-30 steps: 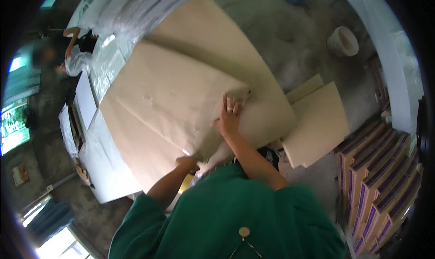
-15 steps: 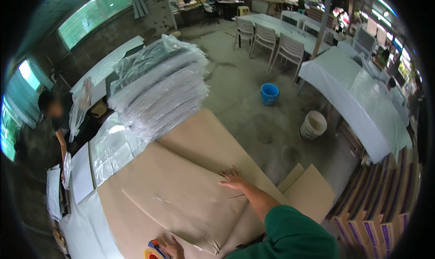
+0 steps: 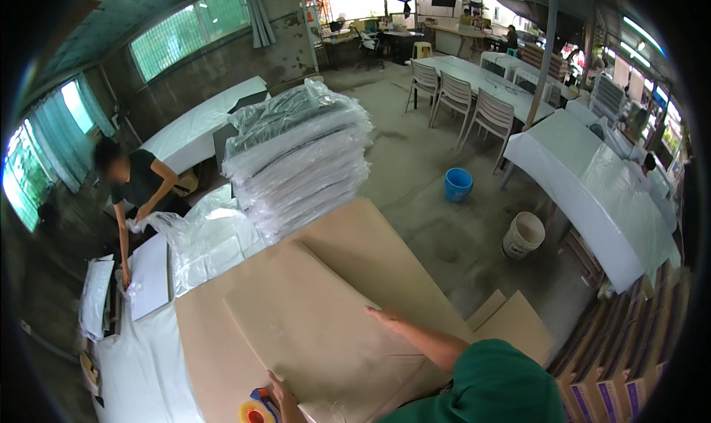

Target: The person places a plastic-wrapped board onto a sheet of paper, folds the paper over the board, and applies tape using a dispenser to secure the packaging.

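A large brown cardboard sheet, with a folded panel on top, covers the table in front of me. My right hand lies along the far right edge of that upper panel, fingers stretched out. At the panel's left edge rests my left hand, its fingers extended and partly seen edge-on. Right beside it is a blue and orange tape dispenser with a roll of yellowish tape, lying on the cardboard; the hand does not appear to grip it.
A stack of plastic-wrapped panels stands past the cardboard. On the left, a co-worker handles clear plastic over a white panel. A blue bucket and a white bucket stand on the floor. Flat cartons lean at right.
Both hands have shifted to the edges of the upper cardboard panel, the right one no longer spread. The view has tilted up. The co-worker has leaned in over the white panel.
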### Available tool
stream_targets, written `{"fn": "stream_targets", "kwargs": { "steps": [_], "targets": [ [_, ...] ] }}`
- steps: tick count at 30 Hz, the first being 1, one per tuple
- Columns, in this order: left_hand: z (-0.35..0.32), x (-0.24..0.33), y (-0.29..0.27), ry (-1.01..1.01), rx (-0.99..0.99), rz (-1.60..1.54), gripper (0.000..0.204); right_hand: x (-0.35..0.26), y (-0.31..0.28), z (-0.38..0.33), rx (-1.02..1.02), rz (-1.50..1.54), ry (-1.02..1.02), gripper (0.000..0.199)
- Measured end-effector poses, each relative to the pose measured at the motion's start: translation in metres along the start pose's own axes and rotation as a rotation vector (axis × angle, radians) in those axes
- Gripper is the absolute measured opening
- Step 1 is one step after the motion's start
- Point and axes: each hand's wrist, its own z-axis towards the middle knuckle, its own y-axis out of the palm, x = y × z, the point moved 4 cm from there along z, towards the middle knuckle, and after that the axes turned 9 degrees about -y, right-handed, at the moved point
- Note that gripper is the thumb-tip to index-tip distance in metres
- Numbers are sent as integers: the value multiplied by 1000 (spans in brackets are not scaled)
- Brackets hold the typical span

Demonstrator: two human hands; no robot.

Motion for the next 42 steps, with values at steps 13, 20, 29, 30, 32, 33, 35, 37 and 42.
{"fn": "stream_targets", "kwargs": {
  "steps": [13, 20, 29, 30, 32, 33, 35, 37, 42],
  "targets": [
    [-224, 111, -2, 714, -125, -206, 66, -87, -148, -200, 422, 325, -690, 53],
    [-275, 151, -5, 1015, -457, -173, 69, -96, -199, -218, 383, 373, -1085, 74],
    [-258, 116, 22, 923, -175, -248, 69, -103, -223, -241, 359, 590, -908, 81],
    [-262, 128, 23, 973, -114, -224, 70, -104, -223, -243, 348, 655, -913, 82],
    [-268, 130, 17, 1007, -61, -223, 70, -100, -223, -247, 326, 784, -924, 86],
    [-273, 136, 12, 1021, -86, -251, 70, -117, -233, -250, 353, 823, -1070, 86],
    [-281, 145, 1, 1001, -207, -243, 70, -124, -235, -271, 368, 890, -1260, 84],
    [-291, 150, 2, 950, -422, -184, 70, -119, -248, -268, 371, 792, -1181, 81],
    [-275, 143, 40, 860, -240, -381, 68, -121, -251, -259, 327, 787, -1091, 64]
  ]
}}
